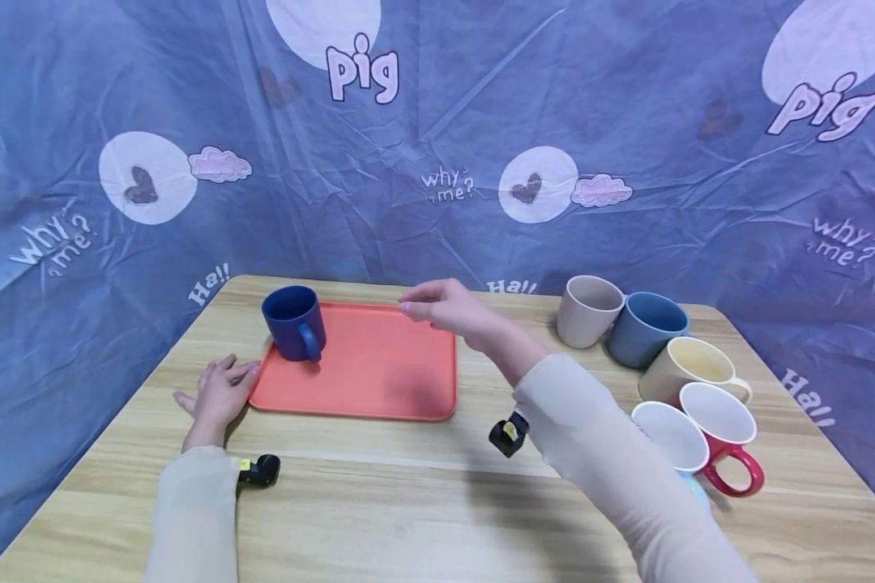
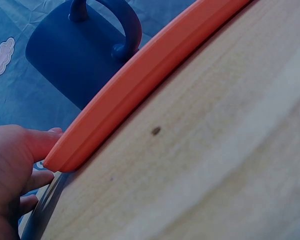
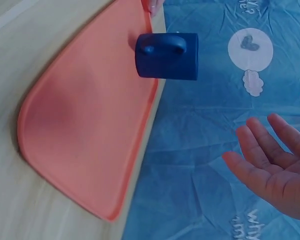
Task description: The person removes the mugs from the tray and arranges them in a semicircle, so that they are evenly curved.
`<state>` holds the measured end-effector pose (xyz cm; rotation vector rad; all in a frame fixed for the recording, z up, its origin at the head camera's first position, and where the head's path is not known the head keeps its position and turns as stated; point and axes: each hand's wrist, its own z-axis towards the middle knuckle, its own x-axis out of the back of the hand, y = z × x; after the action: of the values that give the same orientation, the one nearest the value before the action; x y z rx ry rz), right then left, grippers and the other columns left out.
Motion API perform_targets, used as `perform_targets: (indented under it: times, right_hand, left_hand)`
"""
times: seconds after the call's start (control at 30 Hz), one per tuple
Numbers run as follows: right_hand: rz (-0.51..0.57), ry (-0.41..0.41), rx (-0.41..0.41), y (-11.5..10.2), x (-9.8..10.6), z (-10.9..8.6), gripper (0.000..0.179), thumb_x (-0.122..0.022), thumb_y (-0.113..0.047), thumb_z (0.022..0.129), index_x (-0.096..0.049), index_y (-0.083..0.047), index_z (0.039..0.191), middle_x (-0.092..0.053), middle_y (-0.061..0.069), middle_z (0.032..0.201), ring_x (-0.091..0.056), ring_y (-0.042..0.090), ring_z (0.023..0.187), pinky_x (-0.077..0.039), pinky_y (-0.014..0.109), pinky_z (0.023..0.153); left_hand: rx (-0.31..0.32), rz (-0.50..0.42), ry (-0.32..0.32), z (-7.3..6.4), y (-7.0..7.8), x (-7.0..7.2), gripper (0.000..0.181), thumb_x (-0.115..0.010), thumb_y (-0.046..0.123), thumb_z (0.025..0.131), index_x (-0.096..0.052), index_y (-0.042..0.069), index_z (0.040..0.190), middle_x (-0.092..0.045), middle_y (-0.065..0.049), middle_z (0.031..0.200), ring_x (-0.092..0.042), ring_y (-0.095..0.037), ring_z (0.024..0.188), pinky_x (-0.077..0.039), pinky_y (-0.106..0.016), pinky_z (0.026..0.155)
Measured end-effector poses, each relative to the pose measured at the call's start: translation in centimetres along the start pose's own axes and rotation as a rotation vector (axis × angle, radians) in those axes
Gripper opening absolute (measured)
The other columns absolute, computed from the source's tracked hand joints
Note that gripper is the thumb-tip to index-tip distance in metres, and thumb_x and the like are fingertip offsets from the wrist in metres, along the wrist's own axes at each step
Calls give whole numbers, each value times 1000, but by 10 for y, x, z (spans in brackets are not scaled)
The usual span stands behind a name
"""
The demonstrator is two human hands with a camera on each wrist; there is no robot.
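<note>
A dark blue mug (image 1: 292, 324) stands upright on the left part of a coral-red tray (image 1: 379, 380), its handle turned toward the front. My left hand (image 1: 222, 390) rests at the tray's left edge; in the left wrist view its thumb and fingers (image 2: 37, 145) lie against the tray's corner (image 2: 65, 162). Above the tray's right back part hovers my right hand (image 1: 455, 312), with nothing in it. The right wrist view shows that hand's fingers (image 3: 260, 145) apart and loosely bent, well away from the mug (image 3: 167, 56).
Several mugs stand grouped on the table's right: a light grey one (image 1: 589, 312), a slate-blue one (image 1: 645, 328), a cream one (image 1: 693, 368), a red one with white inside (image 1: 722, 413), and a light blue one (image 1: 671, 437) partly behind my right sleeve. A blue printed cloth (image 1: 437, 227) hangs behind.
</note>
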<state>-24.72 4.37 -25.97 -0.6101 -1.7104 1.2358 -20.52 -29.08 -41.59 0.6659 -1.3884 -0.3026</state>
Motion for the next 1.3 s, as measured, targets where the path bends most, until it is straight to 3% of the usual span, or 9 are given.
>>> perform_targets:
  times: [0.5,0.7,0.9,1.13,1.3]
  right_hand:
    - [3,-24,-118,15,-55,37,31,-63,-18,79,-59,-7,107,-59,0,99,-53,15,94,-42,32,82]
    - [74,-31,-125,20,-79,48,31,-63,-16,79,-59,-3,106,-61,3,95,-54,18,90,-41,38,85]
    - [134,19,-132,28,-100,57,24,-66,-13,76,-63,-1,97,-62,3,87,-55,17,80,-43,39,81]
    - [82,85,-99,33,-118,66,19,-68,-15,73,-65,-1,86,-60,2,79,-53,13,75,-44,23,65]
    - [101,120,-127,30,-125,69,20,-69,-14,72,-64,-1,87,-60,2,81,-52,13,78,-43,23,68]
  left_hand:
    - [-11,15,0,-1,-2,0,53,-35,45,89,-51,3,117,-25,-24,134,-7,-40,125,19,-65,81]
    - [-6,16,7,0,-3,0,53,-35,45,89,-51,3,118,-25,-24,134,-6,-40,125,19,-65,80]
    - [11,9,6,2,-2,-2,53,-35,46,89,-52,5,117,-25,-22,135,-6,-41,125,20,-63,82]
    - [1,11,12,1,-3,-1,52,-35,44,89,-52,4,116,-25,-23,134,-7,-41,124,19,-64,81]
    - [-10,18,15,1,-1,-1,52,-35,45,89,-52,4,117,-25,-23,134,-8,-40,125,18,-66,81]
